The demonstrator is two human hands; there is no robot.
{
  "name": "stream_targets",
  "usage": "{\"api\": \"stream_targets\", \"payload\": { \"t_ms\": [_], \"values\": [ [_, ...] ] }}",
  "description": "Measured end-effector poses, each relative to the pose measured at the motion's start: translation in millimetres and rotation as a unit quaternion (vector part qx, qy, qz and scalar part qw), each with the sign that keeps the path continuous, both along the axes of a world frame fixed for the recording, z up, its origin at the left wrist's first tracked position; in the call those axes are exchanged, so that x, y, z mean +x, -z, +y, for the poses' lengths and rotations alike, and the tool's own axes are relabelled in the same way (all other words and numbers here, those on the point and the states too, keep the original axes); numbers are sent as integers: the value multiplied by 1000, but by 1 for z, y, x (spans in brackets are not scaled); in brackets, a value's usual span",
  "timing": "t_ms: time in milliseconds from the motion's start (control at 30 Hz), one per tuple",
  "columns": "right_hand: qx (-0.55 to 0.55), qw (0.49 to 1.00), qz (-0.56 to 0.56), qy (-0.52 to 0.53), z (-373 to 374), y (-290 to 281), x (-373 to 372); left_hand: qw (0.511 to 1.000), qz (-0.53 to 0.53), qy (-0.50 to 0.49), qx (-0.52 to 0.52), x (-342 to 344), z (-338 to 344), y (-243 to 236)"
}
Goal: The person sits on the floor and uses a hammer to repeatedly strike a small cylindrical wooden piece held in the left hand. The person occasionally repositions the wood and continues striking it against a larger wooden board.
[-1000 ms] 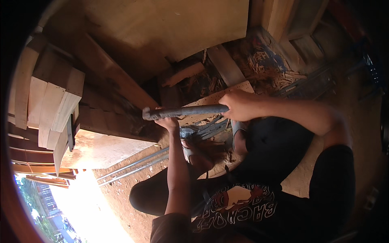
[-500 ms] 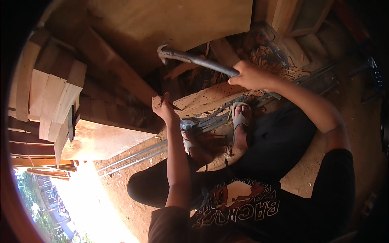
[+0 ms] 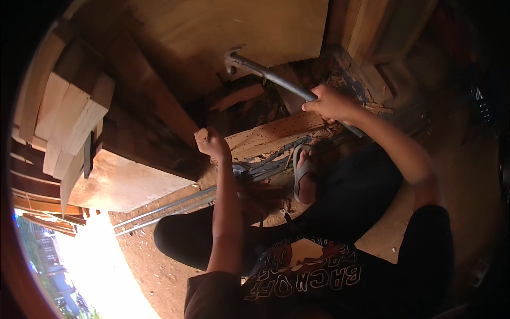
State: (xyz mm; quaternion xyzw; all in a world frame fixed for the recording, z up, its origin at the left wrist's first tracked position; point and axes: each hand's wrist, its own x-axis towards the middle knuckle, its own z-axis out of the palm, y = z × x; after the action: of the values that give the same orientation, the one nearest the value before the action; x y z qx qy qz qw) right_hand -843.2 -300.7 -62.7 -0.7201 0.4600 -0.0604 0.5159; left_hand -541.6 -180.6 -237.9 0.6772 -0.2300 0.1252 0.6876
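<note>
Holding a hammer (image 3: 268, 74) in midair by its handle (image 3: 296, 90), in a wrapped right hand (image 3: 330, 103) — pointed up-left, past wood scraps (image 3: 241, 98). Clutching a brown wooden piece (image 3: 204, 134) in a curled left hand (image 3: 217, 148), near a hole-pitted plank (image 3: 276, 133). Over dirt floor (image 3: 159, 266), by metal rods (image 3: 164, 210) — ringed by stacked boards (image 3: 74, 117) at left, broad panel (image 3: 228, 26) ahead, glaring daylight (image 3: 90, 266) lower left.

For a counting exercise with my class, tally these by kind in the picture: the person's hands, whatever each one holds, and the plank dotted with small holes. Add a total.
Hands: 2, the left hand and the right hand
Hammer: 1, in the right hand
Round-ended piece: 1, in the left hand
Hole-dotted plank: 1
Total: 5
</note>
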Motion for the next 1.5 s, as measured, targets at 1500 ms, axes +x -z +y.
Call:
{"api": "stream_targets", "payload": {
  "t_ms": [1500],
  "values": [
    [80,980,-146,111,44,11,35,743,147,621,202,96,23,-47]
  ]
}}
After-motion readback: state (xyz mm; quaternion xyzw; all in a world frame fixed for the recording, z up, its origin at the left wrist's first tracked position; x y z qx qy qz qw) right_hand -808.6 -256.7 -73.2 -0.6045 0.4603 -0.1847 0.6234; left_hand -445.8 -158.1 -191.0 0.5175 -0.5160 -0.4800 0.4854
